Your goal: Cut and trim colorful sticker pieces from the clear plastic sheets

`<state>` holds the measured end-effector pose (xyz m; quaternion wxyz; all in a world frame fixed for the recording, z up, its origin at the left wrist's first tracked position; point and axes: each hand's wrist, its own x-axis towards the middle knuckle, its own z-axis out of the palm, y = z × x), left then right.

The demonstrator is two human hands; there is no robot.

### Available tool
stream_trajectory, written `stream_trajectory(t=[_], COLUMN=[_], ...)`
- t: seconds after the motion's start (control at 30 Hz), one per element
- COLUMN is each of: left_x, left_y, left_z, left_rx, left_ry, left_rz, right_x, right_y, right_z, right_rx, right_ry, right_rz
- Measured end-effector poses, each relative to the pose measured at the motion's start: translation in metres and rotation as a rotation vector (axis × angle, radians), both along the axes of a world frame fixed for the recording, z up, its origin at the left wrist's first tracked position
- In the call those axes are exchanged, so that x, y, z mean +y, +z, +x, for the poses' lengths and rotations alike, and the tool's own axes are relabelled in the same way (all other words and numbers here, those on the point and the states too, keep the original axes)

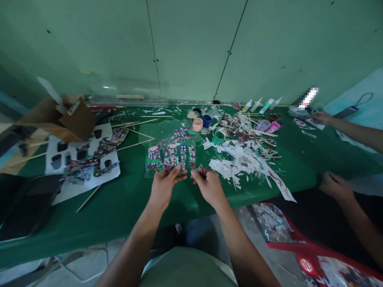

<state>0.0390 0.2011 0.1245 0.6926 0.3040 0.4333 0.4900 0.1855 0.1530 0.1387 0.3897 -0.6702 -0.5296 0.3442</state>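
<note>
In front of me several flat cut-out pieces with a colourful painted pattern (171, 155) lie in a row on a clear plastic sheet (149, 172) on the green table. My left hand (164, 184) is at the near edge of these pieces, thumb and fingers stretched out against their lower ends. Just right of it, my right hand (209, 185) is closed in a pinch below the narrow strip (192, 154). Something small and dark shows between its fingers, too small to name. A gap separates the two hands.
White paper scraps (229, 165) are heaped to the right, near a green paint pot (218, 138), a blue pot (206, 120) and glue bottles (266, 106). Leftward are a cardboard box (74, 119) and patterned pieces on white paper (112, 173). Another person's hands (336, 185) are at the right.
</note>
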Motion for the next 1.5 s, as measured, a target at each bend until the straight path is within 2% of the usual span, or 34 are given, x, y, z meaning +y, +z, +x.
stream_trajectory(t=[0.1, 0.17, 0.23, 0.3, 0.4, 0.5, 0.57, 0.63, 0.7, 0.73, 0.83, 0.9, 0.97, 1.07, 1.2, 1.3, 1.5], left_x=[0.001, 0.000, -0.001, -0.004, -0.006, -0.004, -0.003, -0.006, -0.012, -0.017, -0.027, -0.028, -0.023, -0.013, -0.006, -0.008, -0.014], left_y=[0.000, 0.000, 0.001, 0.002, 0.003, 0.002, 0.002, 0.001, 0.000, -0.001, -0.007, -0.010, -0.012, -0.011, -0.003, 0.006, 0.013], left_z=[-0.005, -0.008, -0.010, -0.009, -0.007, -0.009, -0.012, -0.015, -0.015, -0.014, -0.008, -0.003, 0.001, 0.007, 0.016, 0.023, 0.030], left_rx=[0.037, 0.063, 0.077, 0.072, 0.014, -0.049, -0.100, -0.195, -0.242, -0.202, 0.144, 0.358, 0.447, 0.395, 0.293, 0.265, 0.247], left_ry=[0.020, 0.018, 0.005, -0.003, -0.011, -0.023, -0.017, -0.014, -0.030, -0.038, 0.008, 0.024, 0.000, 0.032, 0.093, 0.075, 0.077], left_rz=[0.018, 0.017, 0.004, -0.017, -0.045, -0.066, -0.072, -0.030, 0.062, 0.107, 0.136, 0.156, 0.173, 0.121, 0.122, 0.161, 0.136], right_x=[0.005, 0.009, 0.012, 0.014, 0.015, 0.019, 0.022, 0.024, 0.025, 0.024, 0.020, 0.017, 0.014, 0.008, 0.003, 0.005, 0.015], right_y=[-0.007, -0.011, -0.013, -0.013, -0.012, -0.012, -0.012, -0.011, -0.009, -0.008, -0.006, -0.005, -0.007, -0.011, -0.018, -0.020, -0.019], right_z=[0.013, 0.033, 0.051, 0.061, 0.055, 0.030, 0.010, -0.008, -0.022, -0.028, -0.037, -0.037, -0.033, -0.023, -0.017, -0.021, -0.028], right_rx=[-0.112, -0.356, -0.518, -0.518, -0.250, 0.336, 0.721, 0.915, 0.992, 0.999, 0.882, 0.701, 0.468, 0.086, -0.342, -0.477, -0.567], right_ry=[-0.157, -0.295, -0.335, -0.337, -0.302, -0.235, -0.256, -0.343, -0.379, -0.364, -0.276, -0.201, -0.117, -0.009, 0.038, 0.038, 0.009], right_rz=[0.062, 0.049, -0.050, -0.094, -0.019, -0.026, -0.021, 0.061, 0.084, 0.080, 0.089, 0.128, 0.176, 0.209, 0.195, 0.189, 0.127])
